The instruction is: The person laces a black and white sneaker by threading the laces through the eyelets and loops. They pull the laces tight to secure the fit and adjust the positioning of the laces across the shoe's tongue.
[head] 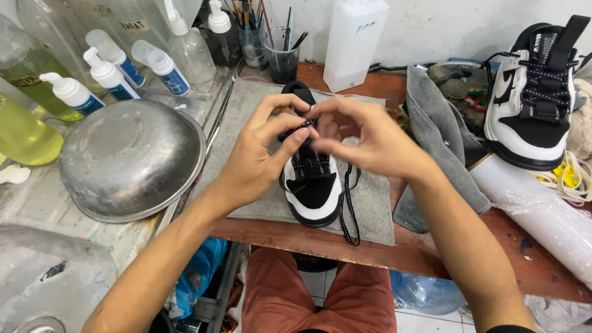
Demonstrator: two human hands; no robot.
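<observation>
Both forearms reach in from the bottom corners and meet over a black-and-white sneaker that lies toe toward the person on a grey cloth at the front of a wooden workbench. The left hand arches over the shoe's tongue, thumb and fingers pinched on the black dotted lace near the top eyelets. The right hand curls in from the other side, its fingertips also closed on the lace, touching the left hand's fingers. The loose end of the lace trails down the shoe's right side and over the cloth's edge.

To the left, an upturned metal bowl rests on a steel counter; its contents cannot be seen. Behind it lie 4 white pump bottles with blue labels, beside large bottles of yellow-green liquid. A clear cup holds brushes and pens, next to a white plastic jug. At the far right, a second sneaker stands near a folded grey towel.
</observation>
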